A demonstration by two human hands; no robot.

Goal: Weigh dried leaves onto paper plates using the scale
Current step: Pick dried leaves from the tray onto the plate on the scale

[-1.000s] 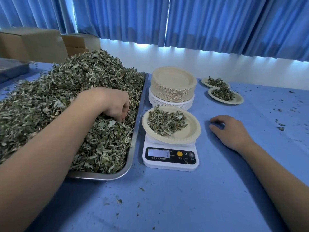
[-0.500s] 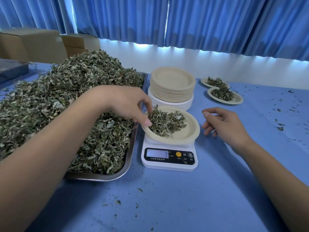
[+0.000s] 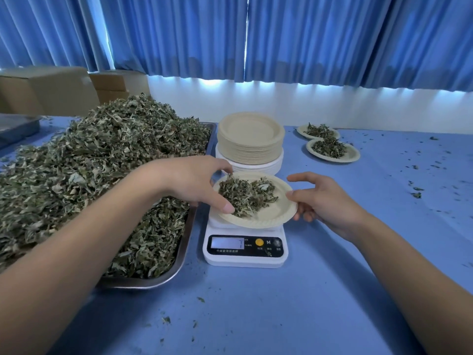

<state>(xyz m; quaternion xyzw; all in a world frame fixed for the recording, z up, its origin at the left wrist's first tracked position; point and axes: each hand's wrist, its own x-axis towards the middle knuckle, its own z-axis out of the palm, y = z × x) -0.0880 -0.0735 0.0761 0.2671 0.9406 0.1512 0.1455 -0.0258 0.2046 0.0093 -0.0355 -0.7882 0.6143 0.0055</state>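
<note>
Beige paper plate (image 3: 266, 217) with a small heap of dried leaves (image 3: 245, 196) lies over the white scale (image 3: 245, 254) at the frame's centre; we cannot tell whether it rests on the platform. We see the left grip (image 3: 194, 183), a bare hand, closed on the plate's left rim, thumb on top. The right grip (image 3: 325, 201) pinches the right rim, thumb above, fingers below. At left, a steel tray (image 3: 184, 239) carries a big leaf pile (image 3: 89, 175). Behind the scale stands a stack of plates (image 3: 250, 139); at upper right, two filled plates (image 3: 354, 155) lie on the blue table (image 3: 256, 316).
</note>
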